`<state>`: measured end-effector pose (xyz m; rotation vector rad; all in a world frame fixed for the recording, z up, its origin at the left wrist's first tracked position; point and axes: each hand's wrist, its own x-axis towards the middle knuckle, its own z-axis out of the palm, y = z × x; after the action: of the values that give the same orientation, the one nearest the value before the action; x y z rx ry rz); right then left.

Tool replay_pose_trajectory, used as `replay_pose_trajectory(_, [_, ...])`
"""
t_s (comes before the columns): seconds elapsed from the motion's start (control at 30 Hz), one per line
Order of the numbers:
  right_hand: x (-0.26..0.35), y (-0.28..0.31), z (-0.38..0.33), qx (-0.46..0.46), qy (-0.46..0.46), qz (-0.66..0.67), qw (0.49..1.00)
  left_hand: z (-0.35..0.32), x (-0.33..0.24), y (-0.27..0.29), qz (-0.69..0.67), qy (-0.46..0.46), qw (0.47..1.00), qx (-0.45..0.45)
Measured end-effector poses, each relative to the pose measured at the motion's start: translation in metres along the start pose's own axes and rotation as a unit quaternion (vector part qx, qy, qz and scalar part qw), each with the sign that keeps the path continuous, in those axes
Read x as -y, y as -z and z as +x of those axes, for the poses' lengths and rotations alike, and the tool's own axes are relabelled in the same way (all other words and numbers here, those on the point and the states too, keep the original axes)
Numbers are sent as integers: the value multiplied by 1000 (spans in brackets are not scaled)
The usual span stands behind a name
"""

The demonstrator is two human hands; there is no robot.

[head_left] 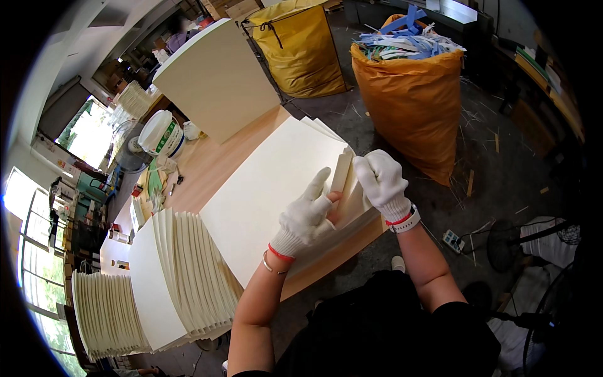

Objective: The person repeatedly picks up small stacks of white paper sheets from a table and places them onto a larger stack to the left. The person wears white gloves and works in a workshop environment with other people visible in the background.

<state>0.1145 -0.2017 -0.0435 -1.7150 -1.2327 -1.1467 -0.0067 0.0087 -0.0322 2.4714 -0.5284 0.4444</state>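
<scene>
A large white board [270, 188] lies on the wooden table before me, with a narrow upright flap [341, 168] along its right edge. My left hand [304, 213], in a white glove that leaves some fingertips bare, rests over the board. Its thumb and fingers are apart, and the bare fingertips touch the flap. At the board's right corner my right hand [381, 179], also gloved, is closed in a fist beside the flap. Whatever its curled fingers grip is hidden. Corners of further white sheets [321, 129] show under the board's far end.
Stacks of folded white boards [188, 270] stand at the left, and a large white panel [217, 78] stands upright at the table's far end. Behind are a white bucket [161, 134], a yellow sack [298, 50] and an orange sack [408, 100] of strips. A fan [502, 242] stands right.
</scene>
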Motion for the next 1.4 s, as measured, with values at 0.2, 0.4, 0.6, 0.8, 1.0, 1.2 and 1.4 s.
replay_pose_trajectory(0.2, [0, -2, -3, 3, -19, 20, 1000, 2, -10, 0, -13, 30, 999, -25])
replay_pose_trajectory(0.4, [0, 2, 10, -15, 44, 95, 994, 1, -17, 5, 16, 27, 999, -20])
replay_pose_trajectory(0.6, [-1, -4, 1, -10, 22, 9, 1000, 4, 1, 2, 21, -34, 999, 9])
replay_pose_trajectory(0.8, [-1, -3, -3, -2, 2, -5, 1000, 0, -10, -5, 2, 31, 999, -35])
replay_pose_trajectory(1.0, [4, 2, 3, 8, -9, 45, 999, -1, -9, 1, -26, 14, 999, -32])
replay_pose_trajectory(1.2, [0, -3, -1, -3, -37, 151, 988, 2, -12, 5, 61, -29, 998, -3])
replay_pose_trajectory(1.4, [1, 0, -4, 5, -56, 115, 992, 7, -2, 7, 28, -12, 999, 23])
